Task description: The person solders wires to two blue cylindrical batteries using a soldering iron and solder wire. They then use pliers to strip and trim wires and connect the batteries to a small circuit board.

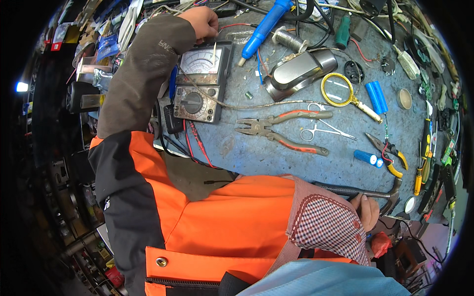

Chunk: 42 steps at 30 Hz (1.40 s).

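Note:
My left hand (200, 22) reaches to the far edge of the workbench, just above an analog multimeter (197, 81). Its fingers are curled together, and what they hold, if anything, is hidden. A thin cable crosses the meter's front, and a red wire runs close by the fingertips. At the near right edge of the bench my right hand (368, 212) is closed, its fingers folded beside the handle of a hammer (380, 195); I cannot tell whether it grips anything. In mid-bench lie lineman's pliers (284, 130) with worn grey and red handles.
Around the pliers lie hemostat forceps (326, 129), a magnifying glass (338, 90), a shiny metal casing (303, 71), a solder spool (290, 39) and a blue tube-shaped tool (264, 29). Further right are blue battery cells (376, 97), long-nose pliers (387, 153) and several screwdrivers. Cables crowd the back.

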Motion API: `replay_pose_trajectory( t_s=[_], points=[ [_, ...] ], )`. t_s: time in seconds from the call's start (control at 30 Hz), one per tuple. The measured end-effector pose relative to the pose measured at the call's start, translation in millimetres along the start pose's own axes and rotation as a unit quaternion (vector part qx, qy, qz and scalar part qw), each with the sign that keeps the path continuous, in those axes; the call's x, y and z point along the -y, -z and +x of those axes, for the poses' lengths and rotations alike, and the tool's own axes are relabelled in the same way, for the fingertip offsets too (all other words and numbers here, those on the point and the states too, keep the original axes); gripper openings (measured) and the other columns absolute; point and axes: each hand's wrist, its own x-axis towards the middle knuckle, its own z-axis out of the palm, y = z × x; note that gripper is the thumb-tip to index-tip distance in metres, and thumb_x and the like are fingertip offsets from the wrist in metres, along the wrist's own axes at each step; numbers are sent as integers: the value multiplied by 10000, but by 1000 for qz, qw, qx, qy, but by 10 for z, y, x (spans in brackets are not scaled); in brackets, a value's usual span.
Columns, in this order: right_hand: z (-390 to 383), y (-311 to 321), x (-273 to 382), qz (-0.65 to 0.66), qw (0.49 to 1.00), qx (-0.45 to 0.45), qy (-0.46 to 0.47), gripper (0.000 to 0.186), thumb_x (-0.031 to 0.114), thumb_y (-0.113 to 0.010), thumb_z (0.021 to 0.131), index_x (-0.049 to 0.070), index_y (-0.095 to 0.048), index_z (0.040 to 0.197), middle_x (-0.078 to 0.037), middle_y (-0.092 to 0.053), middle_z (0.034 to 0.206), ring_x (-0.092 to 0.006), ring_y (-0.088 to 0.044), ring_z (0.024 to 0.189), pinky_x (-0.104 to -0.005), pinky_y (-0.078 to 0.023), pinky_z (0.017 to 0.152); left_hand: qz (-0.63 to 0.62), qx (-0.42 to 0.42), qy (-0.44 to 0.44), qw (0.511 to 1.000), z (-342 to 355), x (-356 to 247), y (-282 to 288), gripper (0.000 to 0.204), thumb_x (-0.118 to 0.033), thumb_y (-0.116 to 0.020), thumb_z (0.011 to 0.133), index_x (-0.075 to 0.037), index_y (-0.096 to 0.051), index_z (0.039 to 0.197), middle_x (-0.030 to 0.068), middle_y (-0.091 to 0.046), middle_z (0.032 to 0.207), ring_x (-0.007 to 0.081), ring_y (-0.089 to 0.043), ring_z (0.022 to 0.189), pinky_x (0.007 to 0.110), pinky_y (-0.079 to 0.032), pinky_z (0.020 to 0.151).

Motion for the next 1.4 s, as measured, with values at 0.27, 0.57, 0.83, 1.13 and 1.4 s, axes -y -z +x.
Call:
replay_pose_trajectory(
  t_s=[0.27, 0.57, 0.83, 1.13, 1.4],
  points=[
    [13, -3, 23, 3, 1000, -3, -8, 389, -91, -825, 795, 2, -690, 1147, -148, -677, 916, -289, -642, 745, -397, -550, 671, 74, 34, -88, 993, 240, 143, -40, 141, -142, -755, 893, -15, -698, 871, 93, -668, 724, 208, -639, 666, 391, -506, 627],
    [-11, -2, 26, -21, 1000, 0, -13, 340, -79, -821, 790, -4, -706, 1102, -154, -681, 906, -296, -654, 741, -394, -553, 668, 52, -11, -83, 995, 51, 150, 73, 150, -154, -711, 941, -16, -677, 986, 94, -674, 824, 209, -638, 730, 390, -520, 670],
    [-19, -21, 21, -25, 999, -15, -18, 303, -60, -824, 790, 1, -712, 1064, -153, -679, 876, -291, -655, 724, -389, -557, 668, 113, -17, -116, 987, 45, 219, 2, 149, -124, -741, 929, -11, -735, 1026, 96, -739, 877, 200, -697, 758, 379, -569, 687],
    [51, -2, -4, -5, 1000, 5, -13, 317, -79, -814, 801, -13, -705, 1092, -160, -679, 902, -295, -652, 757, -387, -547, 676, -38, -271, -94, 957, 21, 94, 112, 251, -134, -771, 858, -30, -779, 1087, 128, -768, 870, 260, -736, 817, 392, -576, 752],
    [-44, -8, 6, -15, 1000, -6, -10, 318, -88, -808, 811, -19, -702, 1102, -163, -678, 915, -287, -637, 760, -388, -546, 666, 127, -140, -82, 978, -53, 487, 446, 327, -210, -786, 879, -44, -739, 1156, 126, -729, 873, 257, -713, 823, 409, -555, 756]
  ],
)
